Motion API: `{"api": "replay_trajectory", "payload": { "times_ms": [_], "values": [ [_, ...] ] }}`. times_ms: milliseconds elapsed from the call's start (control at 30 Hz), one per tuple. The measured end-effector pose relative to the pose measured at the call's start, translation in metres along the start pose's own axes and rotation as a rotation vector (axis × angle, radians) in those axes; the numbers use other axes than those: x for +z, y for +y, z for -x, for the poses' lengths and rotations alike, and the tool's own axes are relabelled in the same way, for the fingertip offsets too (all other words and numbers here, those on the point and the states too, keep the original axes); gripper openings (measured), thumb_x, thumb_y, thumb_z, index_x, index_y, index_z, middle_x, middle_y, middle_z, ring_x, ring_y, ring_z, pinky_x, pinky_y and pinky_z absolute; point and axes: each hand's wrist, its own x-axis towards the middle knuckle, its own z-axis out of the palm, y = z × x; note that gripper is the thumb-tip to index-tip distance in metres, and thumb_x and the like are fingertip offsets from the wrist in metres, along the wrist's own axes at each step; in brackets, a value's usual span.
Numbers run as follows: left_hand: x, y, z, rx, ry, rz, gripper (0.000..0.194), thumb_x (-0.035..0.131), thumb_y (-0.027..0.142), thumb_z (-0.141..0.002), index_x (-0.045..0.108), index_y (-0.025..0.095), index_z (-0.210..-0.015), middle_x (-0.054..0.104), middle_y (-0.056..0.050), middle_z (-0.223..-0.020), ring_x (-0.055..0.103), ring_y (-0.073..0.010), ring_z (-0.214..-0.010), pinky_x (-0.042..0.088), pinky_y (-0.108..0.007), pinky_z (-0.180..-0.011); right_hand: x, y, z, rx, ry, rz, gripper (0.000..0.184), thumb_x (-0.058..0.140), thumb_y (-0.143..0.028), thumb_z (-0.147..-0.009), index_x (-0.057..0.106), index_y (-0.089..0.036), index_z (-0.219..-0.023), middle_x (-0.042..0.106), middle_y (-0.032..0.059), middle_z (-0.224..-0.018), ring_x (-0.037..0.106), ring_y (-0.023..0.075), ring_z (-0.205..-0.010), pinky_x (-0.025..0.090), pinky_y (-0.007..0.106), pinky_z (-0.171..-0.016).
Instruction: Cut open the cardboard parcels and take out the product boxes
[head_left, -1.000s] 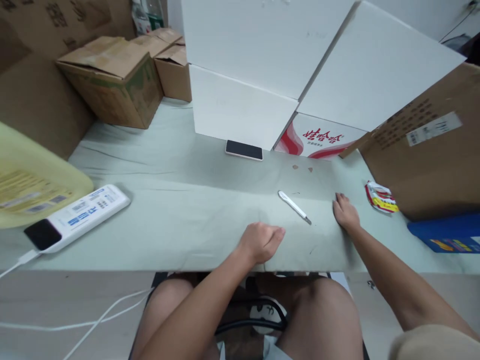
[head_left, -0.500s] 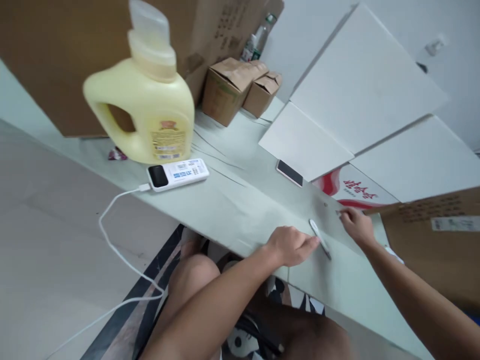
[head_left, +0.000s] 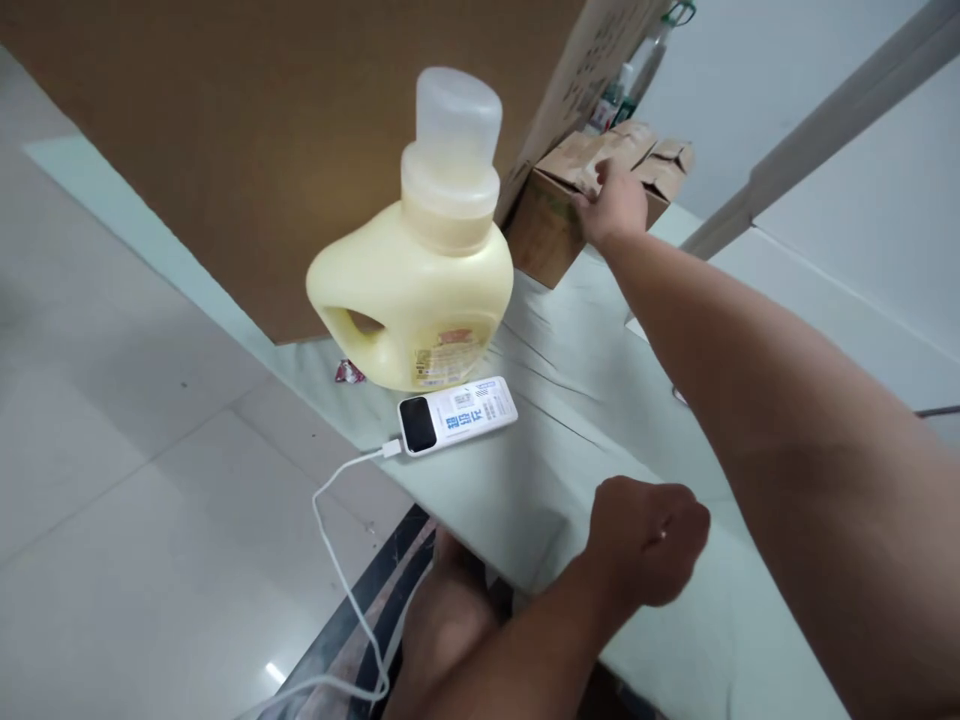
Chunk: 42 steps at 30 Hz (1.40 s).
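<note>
My right hand (head_left: 619, 205) reaches across to a small brown cardboard box (head_left: 546, 225), its thumb and fingers bent around the upper edge by the folded flaps. The fingertips are partly hidden. Closer to me, my left hand (head_left: 649, 540) is curled into a fist above the table. A tiny bright spot shows between its fingers, too small to name. Left of both hands stands a pale yellow jug (head_left: 420, 290) with a clear cap. In front of the jug lies a white device with a black screen (head_left: 457, 415), a white cable (head_left: 337, 555) plugged into its end.
A second small carton (head_left: 666, 172) and clear bottles (head_left: 626, 85) stand behind the held box. A large cardboard box (head_left: 300, 150) rises behind the jug. A crumpled wrapper (head_left: 349, 372) lies near the edge of the pale green tabletop (head_left: 540, 470).
My right hand has moved from the table's right side to the small cardboard box. My left hand has come off the white stick. The view has swung left.
</note>
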Motion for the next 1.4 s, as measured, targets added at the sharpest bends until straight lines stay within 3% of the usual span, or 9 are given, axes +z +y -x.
{"api": "replay_trajectory", "payload": {
  "times_ms": [100,167,400,567,833,1000,1133,1267,1400],
  "values": [
    [0.002,-0.005,-0.001,0.038,0.053,0.097,0.048,0.037,0.046,-0.095,0.029,0.021,-0.055,0.028,0.003,-0.047,0.026,-0.009,-0.046,0.018,-0.03,-0.05,-0.002,-0.004,-0.008,0.1,-0.032,0.018,0.016,0.058,-0.02,-0.097,0.067,-0.013,-0.109,0.072,0.0123,-0.117,0.065,0.0212,-0.11,0.048,0.044,-0.108],
    [0.005,-0.007,0.0,0.045,0.058,0.136,0.051,0.038,0.05,-0.097,0.031,0.021,-0.055,0.028,0.003,-0.046,0.026,-0.0089,-0.046,0.018,-0.03,-0.05,-0.007,-0.002,-0.003,0.113,-0.04,0.027,0.015,0.053,-0.019,-0.097,0.068,-0.017,-0.096,0.073,0.0099,-0.107,0.066,0.0207,-0.105,0.051,0.042,-0.105],
    [0.014,-0.003,0.007,0.002,0.108,0.197,0.052,0.038,0.056,-0.096,0.038,0.022,-0.057,0.033,0.002,-0.05,0.033,-0.0116,-0.054,0.024,-0.031,-0.056,-0.036,0.017,0.041,0.076,-0.051,0.092,0.025,0.047,-0.022,-0.101,0.068,-0.011,-0.106,0.071,0.0109,-0.11,0.066,0.0187,-0.11,0.047,0.038,-0.102],
    [0.018,0.004,0.009,-0.023,0.164,0.229,0.044,0.04,0.05,-0.089,0.043,0.021,-0.056,0.027,0.004,-0.05,0.028,-0.011,-0.053,0.022,-0.031,-0.056,-0.049,0.027,0.055,0.028,-0.047,0.101,0.019,0.049,-0.023,-0.1,0.067,-0.02,-0.1,0.072,0.0091,-0.111,0.066,0.024,-0.11,0.05,0.04,-0.098],
    [0.002,0.014,-0.008,-0.401,0.359,0.624,0.041,0.041,0.052,-0.082,0.042,0.021,-0.055,0.022,0.007,-0.051,0.013,-0.007,-0.047,0.007,-0.03,-0.051,-0.021,0.016,0.038,-0.211,-0.135,0.14,0.035,0.059,-0.012,-0.089,0.06,-0.025,-0.121,0.06,0.01,-0.141,0.056,0.0279,-0.132,0.045,0.045,-0.113],
    [-0.008,0.016,-0.021,-0.513,0.366,0.805,0.038,0.046,0.051,-0.077,0.042,0.021,-0.056,0.025,0.008,-0.05,0.013,-0.0052,-0.045,0.005,-0.029,-0.05,0.006,-0.007,0.007,-0.06,-0.025,0.018,0.037,0.052,-0.022,-0.099,0.052,-0.021,-0.136,0.06,0.0129,-0.146,0.055,0.0292,-0.135,0.046,0.05,-0.114],
    [-0.006,0.012,-0.026,-0.535,0.34,0.824,0.039,0.049,0.055,-0.073,0.043,0.02,-0.056,0.028,0.007,-0.05,0.016,-0.0044,-0.045,0.006,-0.029,-0.05,0.017,-0.009,0.001,0.072,0.026,-0.026,0.016,0.047,-0.028,-0.102,0.061,-0.03,-0.107,0.07,0.0073,-0.129,0.06,0.0273,-0.123,0.047,0.051,-0.11],
    [0.0,0.007,-0.025,-0.536,0.335,0.801,0.043,0.052,0.058,-0.073,0.042,0.021,-0.055,0.022,0.008,-0.049,0.014,-0.0044,-0.045,0.005,-0.029,-0.05,0.007,0.012,0.014,0.138,0.072,-0.124,0.01,0.051,-0.029,-0.1,0.058,-0.03,-0.093,0.072,0.0049,-0.12,0.062,0.0247,-0.116,0.046,0.044,-0.108],
    [0.003,0.005,-0.021,-0.455,0.373,0.722,0.047,0.055,0.061,-0.076,0.04,0.022,-0.054,0.015,0.008,-0.049,0.012,-0.005,-0.043,0.005,-0.03,-0.049,-0.022,0.041,0.041,0.168,0.117,-0.145,0.011,0.05,-0.026,-0.1,0.057,-0.026,-0.092,0.073,0.008,-0.115,0.062,0.022,-0.11,0.045,0.042,-0.105]
  ]
}}
